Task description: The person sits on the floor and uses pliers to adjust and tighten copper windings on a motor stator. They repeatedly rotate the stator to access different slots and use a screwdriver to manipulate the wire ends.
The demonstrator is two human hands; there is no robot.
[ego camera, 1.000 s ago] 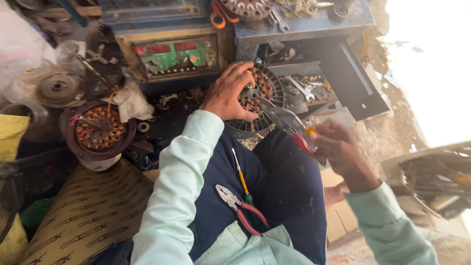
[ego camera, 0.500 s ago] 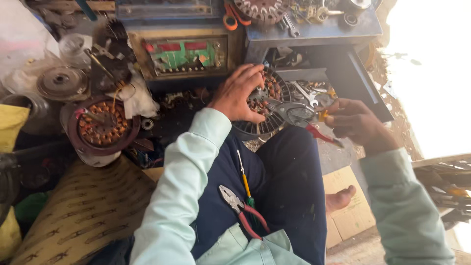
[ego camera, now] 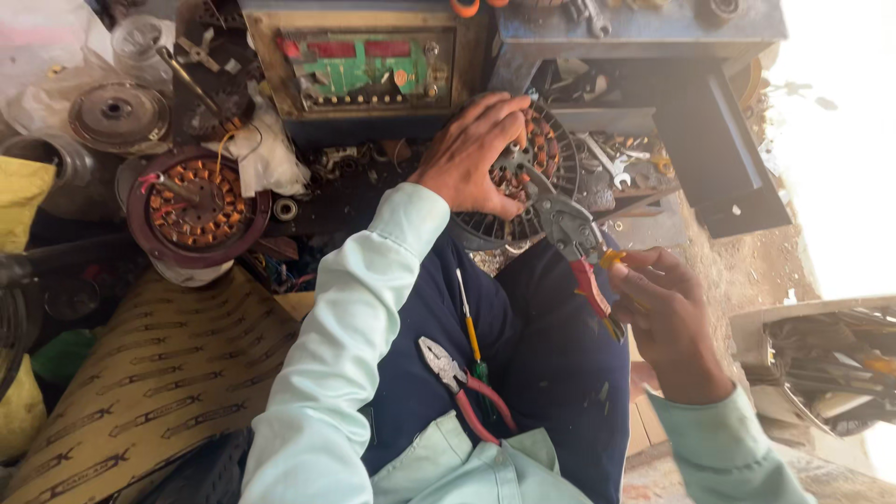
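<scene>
From the head camera I see my left hand [ego camera: 471, 154] laid flat over the fan-motor stator [ego camera: 527, 173], fingers spread and pressed down on its copper-wound core to steady it; the stator sits at about 12 o'clock from my knees, resting against the edge of the cluttered floor just in front of the green-faced winding machine [ego camera: 364, 65]. My right hand [ego camera: 667, 317], at roughly 3 o'clock, is closed around the red and yellow handles of the combination pliers [ego camera: 569, 233], fingers curled tight, and the pliers' nose reaches up to the lower right rim of the stator, just beside my left fingertips. I cannot tell whether the nose is biting on a wire or only touching the core, since the fingers and the tool overlap there. As I judge it, the work on this stator is under way but not finished: the coils look seated in the core, and the pliers are at the rim, so some wire or lead there is not yet dealt with. On my lap, at 6 o'clock, lie a second pair of red-handled pliers [ego camera: 462, 387] and a yellow-handled screwdriver [ego camera: 469, 327], both untouched. Well apart at 9 o'clock sits another wound stator in a maroon housing [ego camera: 196, 205], with a metal pulley disc [ego camera: 117, 112] behind it and a patterned mat [ego camera: 159, 364] beneath my left elbow.
</scene>
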